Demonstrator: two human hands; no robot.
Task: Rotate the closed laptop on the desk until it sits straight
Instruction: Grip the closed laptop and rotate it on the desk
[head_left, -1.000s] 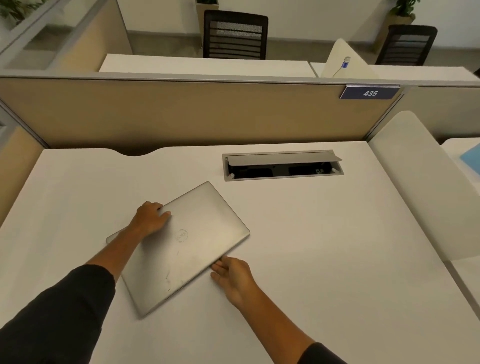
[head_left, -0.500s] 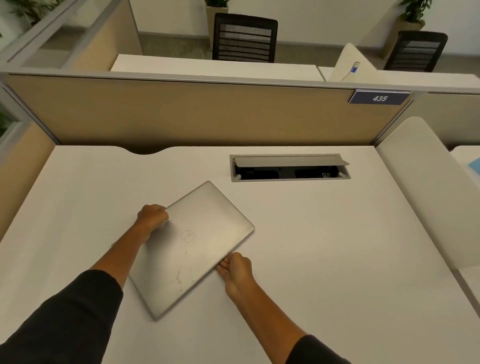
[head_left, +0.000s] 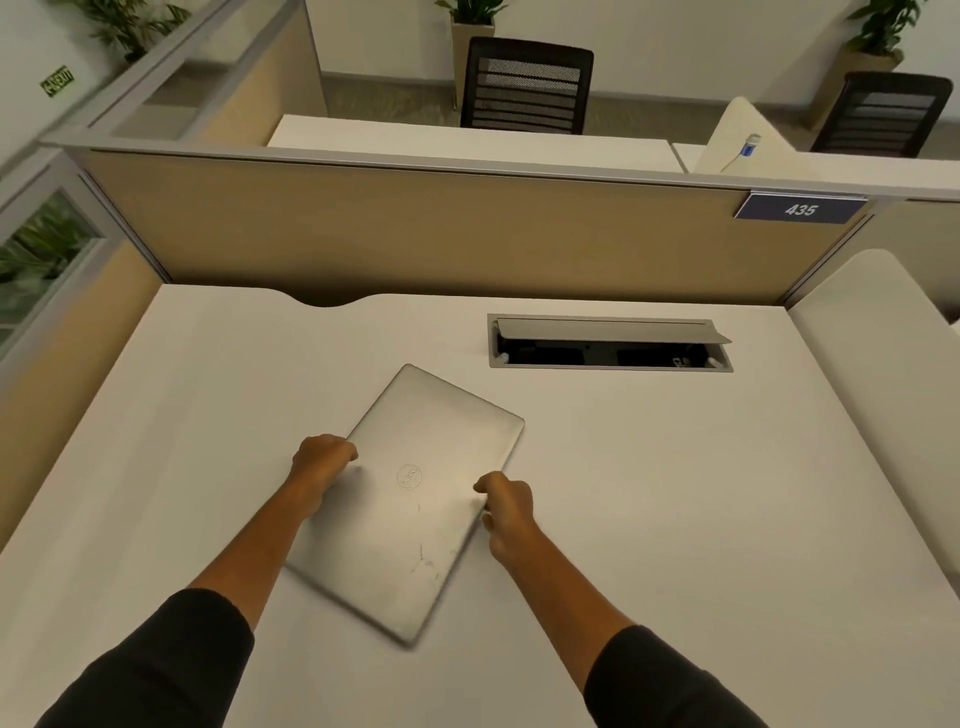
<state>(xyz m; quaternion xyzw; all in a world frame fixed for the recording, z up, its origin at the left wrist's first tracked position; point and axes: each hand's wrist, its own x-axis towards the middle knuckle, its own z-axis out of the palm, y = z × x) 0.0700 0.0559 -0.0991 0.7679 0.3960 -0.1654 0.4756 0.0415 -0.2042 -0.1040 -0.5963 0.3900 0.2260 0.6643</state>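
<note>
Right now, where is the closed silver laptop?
The closed silver laptop lies askew mid-desk, nearer than the open cable hatch, with the left hand and right hand gripping its opposite long edges.

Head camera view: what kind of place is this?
Most likely an open-plan office cubicle: a white desk behind a tan fabric partition with a blue "435" number plate, and black mesh office chairs beyond.

My white surface (head_left: 675, 493) ran up to a tan partition, a closed silver laptop (head_left: 415, 499) lay flat on it at a slant, my hands pressed its two long edges, an open cable tray (head_left: 610, 345) was set into it behind the laptop.
</note>
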